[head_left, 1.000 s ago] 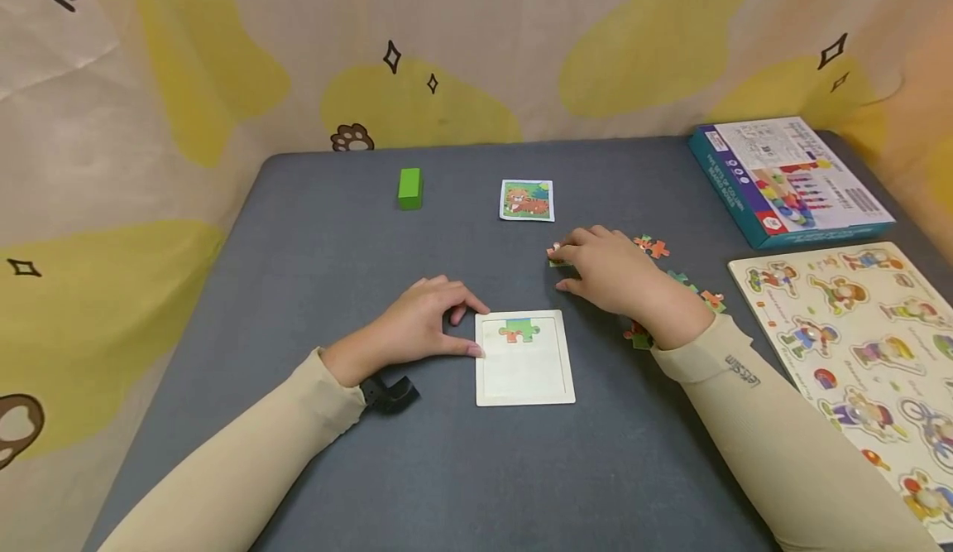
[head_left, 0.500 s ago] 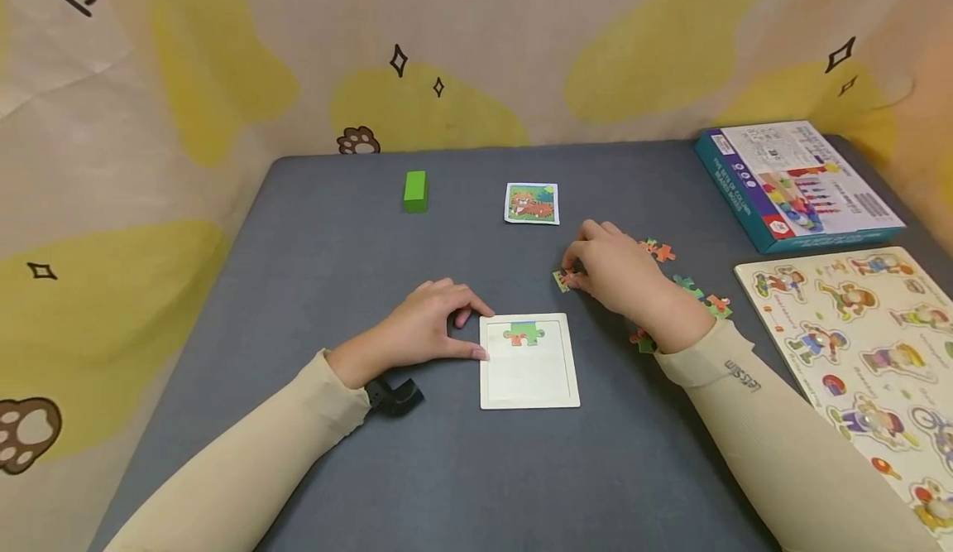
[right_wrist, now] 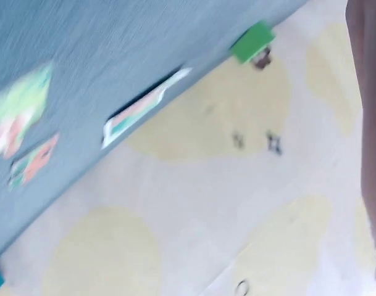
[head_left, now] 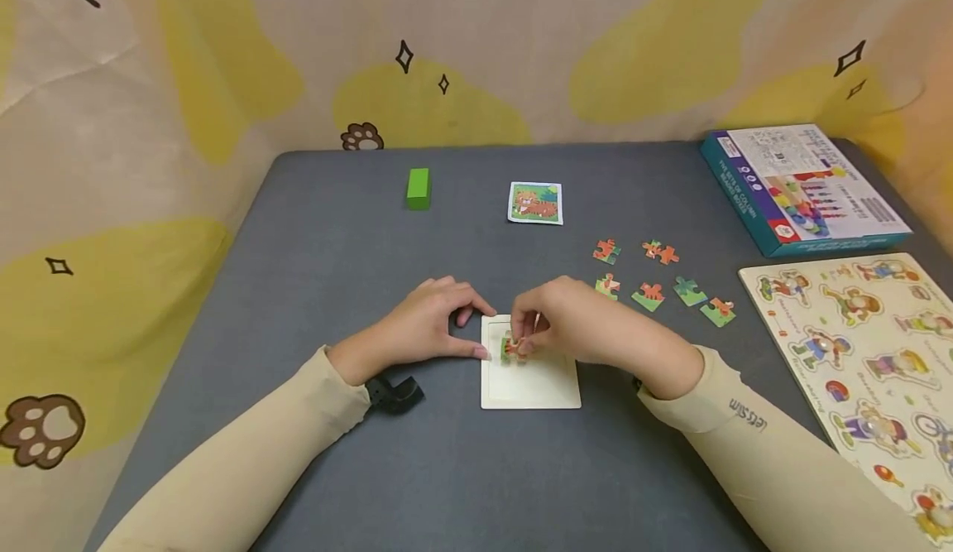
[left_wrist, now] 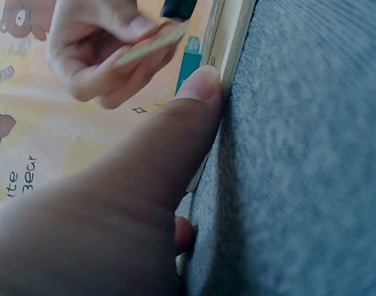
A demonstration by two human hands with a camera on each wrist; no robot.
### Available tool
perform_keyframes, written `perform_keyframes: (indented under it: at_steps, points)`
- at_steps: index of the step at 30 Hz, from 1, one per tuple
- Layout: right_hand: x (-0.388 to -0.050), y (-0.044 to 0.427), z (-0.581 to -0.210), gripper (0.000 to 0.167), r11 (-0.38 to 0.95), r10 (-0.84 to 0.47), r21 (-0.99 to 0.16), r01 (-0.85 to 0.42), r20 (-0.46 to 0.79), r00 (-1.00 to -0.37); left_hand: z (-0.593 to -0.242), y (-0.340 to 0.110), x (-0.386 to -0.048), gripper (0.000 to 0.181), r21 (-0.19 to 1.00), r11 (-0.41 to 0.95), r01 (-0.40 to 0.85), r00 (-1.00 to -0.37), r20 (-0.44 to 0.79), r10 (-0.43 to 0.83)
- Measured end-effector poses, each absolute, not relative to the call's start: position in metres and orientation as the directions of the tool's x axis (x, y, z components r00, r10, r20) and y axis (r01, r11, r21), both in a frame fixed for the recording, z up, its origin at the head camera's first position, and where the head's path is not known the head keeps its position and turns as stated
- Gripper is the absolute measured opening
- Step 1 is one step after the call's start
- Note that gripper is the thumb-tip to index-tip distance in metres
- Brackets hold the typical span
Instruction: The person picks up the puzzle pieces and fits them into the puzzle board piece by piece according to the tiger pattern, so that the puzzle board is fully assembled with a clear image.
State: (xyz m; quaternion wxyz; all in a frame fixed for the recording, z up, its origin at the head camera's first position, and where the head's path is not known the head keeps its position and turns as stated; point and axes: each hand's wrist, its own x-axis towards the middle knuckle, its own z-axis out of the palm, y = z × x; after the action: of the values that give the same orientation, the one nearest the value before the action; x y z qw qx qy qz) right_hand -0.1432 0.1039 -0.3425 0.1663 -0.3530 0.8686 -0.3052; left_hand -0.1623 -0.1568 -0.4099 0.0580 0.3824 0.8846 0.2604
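Note:
My right hand (head_left: 562,320) pinches a small green and orange jigsaw piece (head_left: 508,348) between thumb and fingers, over the upper left part of a square cream puzzle tray (head_left: 531,393). The left wrist view shows this piece (left_wrist: 152,48) edge-on and apart from the tray. My left hand (head_left: 424,324) lies at the tray's left side. Its thumb (left_wrist: 200,85) presses on the edge, and the index fingertip touches the upper left corner. The right hand largely hides the tray's upper area. Several loose jigsaw pieces (head_left: 648,296) lie flat on the right.
Behind the tray lie a tiger picture card (head_left: 535,203) and a green block (head_left: 419,189). A boxed toy set (head_left: 804,192) occupies the back right corner. Nearer on the right lies a large picture puzzle board (head_left: 856,353). A printed cloth (head_left: 476,47) rises behind the table.
My right hand has picked up a jigsaw piece from the right group and carried it left and nearer, over the tray. My left hand has stayed at the tray's edge.

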Motion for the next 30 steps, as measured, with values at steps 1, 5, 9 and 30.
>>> perform_keyframes:
  at_steps: [1, 5, 9, 30]
  points:
    - [-0.140, 0.101, -0.345, 0.025, 0.560, -0.726, -0.646, -0.520, -0.080, -0.683, -0.410, -0.156, -0.162, 0.046, 0.507, 0.573, 0.645, -0.701, 0.093, 0.707]
    - [-0.132, 0.093, -0.354, 0.027, 0.569, -0.737, -0.603, -0.560, -0.071, -0.673, -0.411, -0.155, -0.161, 0.047, 0.510, 0.569, 0.645, -0.700, 0.094, 0.708]
    - [-0.128, 0.089, -0.358, 0.025, 0.632, -0.712, -0.483, -0.607, -0.052, -0.700, -0.412, -0.156, -0.161, 0.047, 0.513, 0.564, 0.647, -0.700, 0.107, 0.706]
    - [-0.088, 0.082, -0.333, 0.061, 0.729, -0.643, 0.033, -0.683, -0.307, -0.702, -0.408, -0.157, -0.161, 0.046, 0.515, 0.561, 0.648, -0.699, 0.109, 0.707]
